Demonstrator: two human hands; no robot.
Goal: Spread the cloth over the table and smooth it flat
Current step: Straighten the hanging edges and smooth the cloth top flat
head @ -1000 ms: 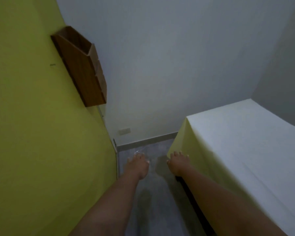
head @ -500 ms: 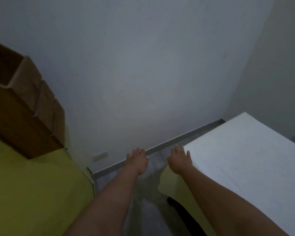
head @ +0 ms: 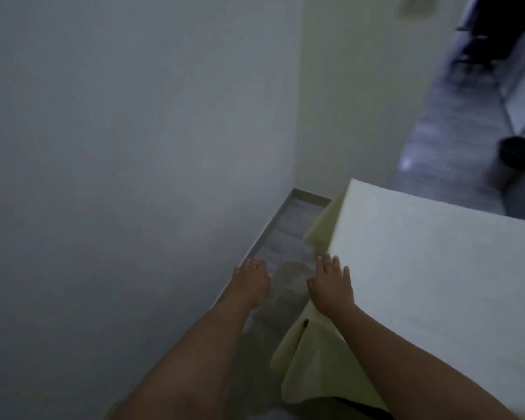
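A pale yellow cloth covers the table at the right and lies flat on top. Its side hangs over the near left edge in loose folds, and one corner droops at the far left. My right hand is stretched out with straight fingers at the table's left edge, its fingertips at the cloth there. Beside it to the left, my left hand is held out flat over the floor, apart from the cloth and holding nothing. The table itself is hidden under the cloth.
A white wall runs close along the left, leaving a narrow strip of grey floor between it and the table. At the far right, a dark round bin stands on the floor in a passage.
The view has swung right: the yellow wall and wooden holder have left the frame, and the passage came in. Both hands stay stretched forward, the right one now at the cloth's edge.
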